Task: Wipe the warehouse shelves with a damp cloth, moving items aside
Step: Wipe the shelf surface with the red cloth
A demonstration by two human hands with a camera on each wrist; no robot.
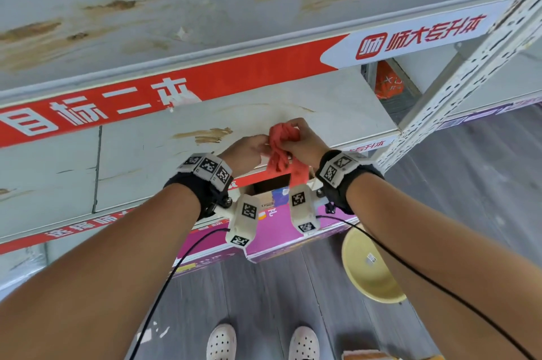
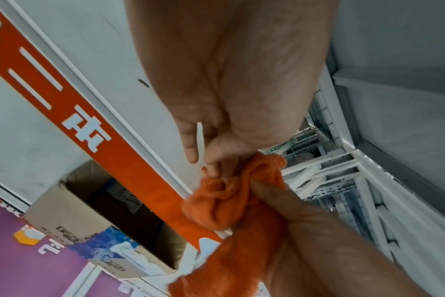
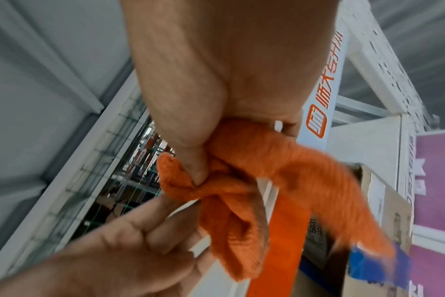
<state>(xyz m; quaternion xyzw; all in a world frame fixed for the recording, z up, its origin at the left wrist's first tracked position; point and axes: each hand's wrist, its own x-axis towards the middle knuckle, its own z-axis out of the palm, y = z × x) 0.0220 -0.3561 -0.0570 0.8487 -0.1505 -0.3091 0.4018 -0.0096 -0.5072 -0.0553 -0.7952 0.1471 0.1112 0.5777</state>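
An orange cloth (image 1: 282, 141), bunched and twisted, hangs between both hands above the front edge of the middle shelf (image 1: 164, 163), a pale board with brown stains. My left hand (image 1: 262, 149) pinches the cloth's left side with its fingertips (image 2: 216, 168). My right hand (image 1: 290, 138) grips the bunched top, its thumb (image 3: 198, 172) pressed into a fold. The cloth (image 3: 241, 203) trails down past the red shelf strip. In the left wrist view the cloth (image 2: 216, 205) is wadded beside the right hand's thumb (image 2: 275, 199).
The stained upper shelf (image 1: 176, 7) with its red and white strip runs overhead. A white perforated upright (image 1: 457, 89) stands at the right. Below the hands sit an open cardboard box (image 2: 71, 213) and purple boards (image 1: 278, 242). A yellow basin (image 1: 366, 268) lies on the grey floor.
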